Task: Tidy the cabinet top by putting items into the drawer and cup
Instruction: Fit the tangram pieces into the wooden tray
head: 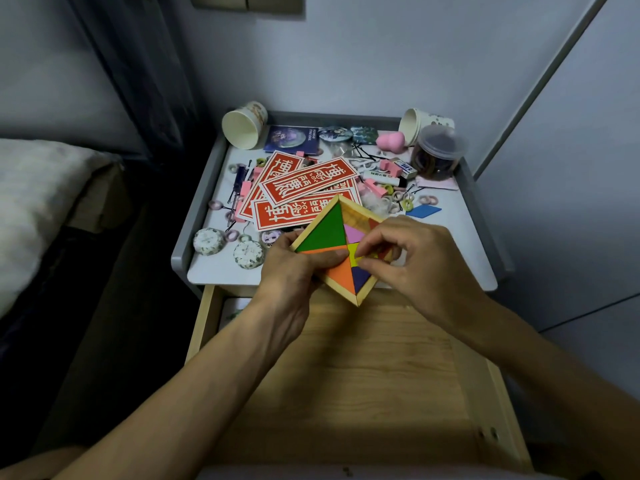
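Two hands are seen at a wooden puzzle tray (322,230), which is held over the front edge of the cluttered counter (460,244) with one corner pointed down toward the open drawer (363,375) just below. The tray's near left edge is gripped by the left hand (294,268). A yellow piece (353,254) inside it appears to be pinched by the curled fingers of the right hand (415,258). A loose blue piece (423,211) is left on the counter beyond the right hand, the nearer of the two.
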